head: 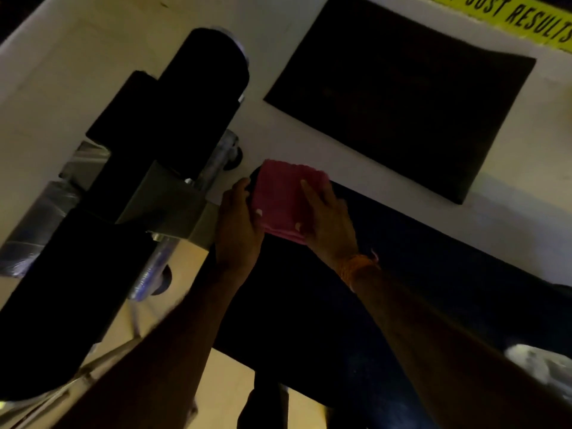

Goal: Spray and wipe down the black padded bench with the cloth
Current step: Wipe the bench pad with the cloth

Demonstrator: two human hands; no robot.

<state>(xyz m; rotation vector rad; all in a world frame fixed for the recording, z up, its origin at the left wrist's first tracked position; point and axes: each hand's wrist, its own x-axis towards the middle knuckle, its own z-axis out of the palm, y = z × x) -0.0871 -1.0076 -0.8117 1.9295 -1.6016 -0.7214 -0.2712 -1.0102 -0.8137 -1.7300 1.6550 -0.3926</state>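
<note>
A folded pink cloth lies on the far end of the black padded bench, which runs from the centre toward the lower right. My left hand grips the cloth's left edge, fingertips curled over it. My right hand presses flat on the cloth's right side, with an orange band at the wrist. No spray bottle is in sight.
A machine with black roller pads and a grey metal frame stands left of the bench. A black floor mat lies beyond on the pale floor. A yellow banner with black letters crosses the top right. Something pale and blurred sits at the right edge.
</note>
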